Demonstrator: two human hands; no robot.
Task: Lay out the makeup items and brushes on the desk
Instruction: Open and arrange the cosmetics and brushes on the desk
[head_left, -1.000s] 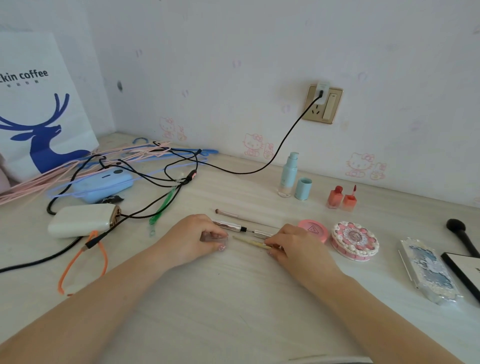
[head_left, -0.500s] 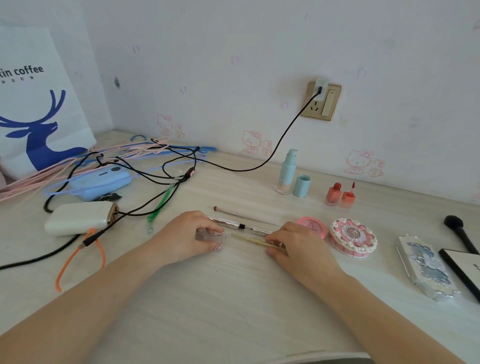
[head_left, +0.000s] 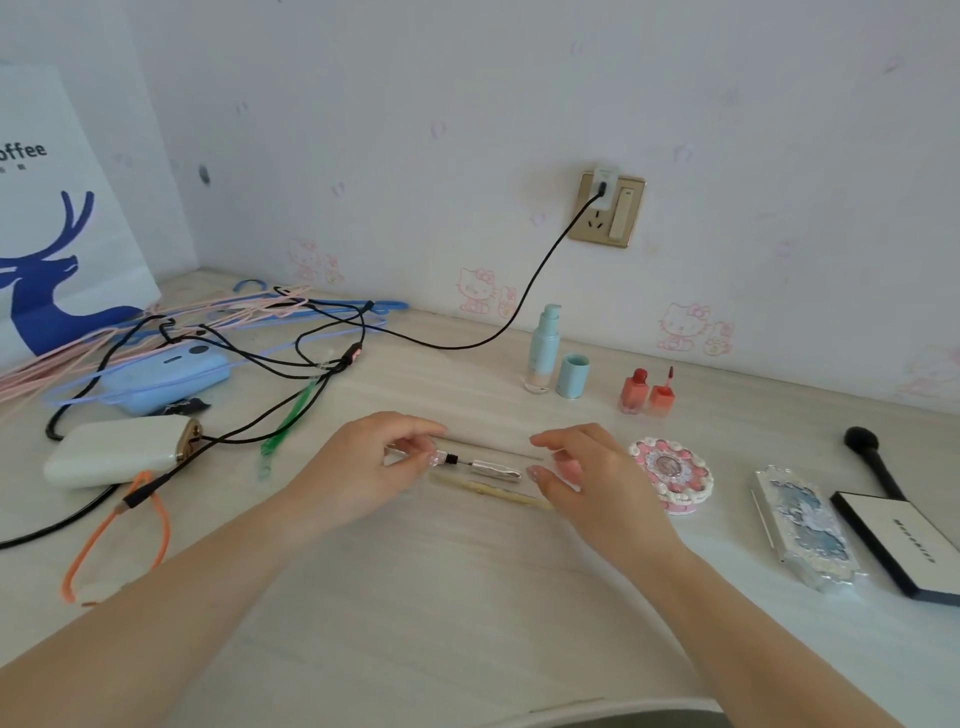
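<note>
My left hand (head_left: 363, 470) pinches the left end of a silver liner pen (head_left: 493, 467) that lies across the desk. Just in front of the pen lies a beige brush (head_left: 488, 491), and a thin brush (head_left: 493, 448) lies behind it. My right hand (head_left: 592, 483) hovers at the pen's right end with relaxed fingers and holds nothing. To the right stand a round pink compact (head_left: 672, 475), a blue palette (head_left: 802, 525), a black-edged palette (head_left: 898, 545) and a black brush (head_left: 872, 457). A pump bottle (head_left: 543, 348), its cap (head_left: 571, 376) and two red lip tints (head_left: 647, 392) stand by the wall.
At the left lie a white power bank (head_left: 114, 449), a blue one (head_left: 161, 379), tangled black cables (head_left: 270, 358), pink and blue hangers (head_left: 208, 312) and an orange loop (head_left: 119, 540). A paper bag (head_left: 57, 234) stands at the far left. One cable runs to the wall socket (head_left: 608, 208).
My right hand has let go of the beige brush, lifted and opened. My left hand has moved up from the brush to pinch the silver pen.
</note>
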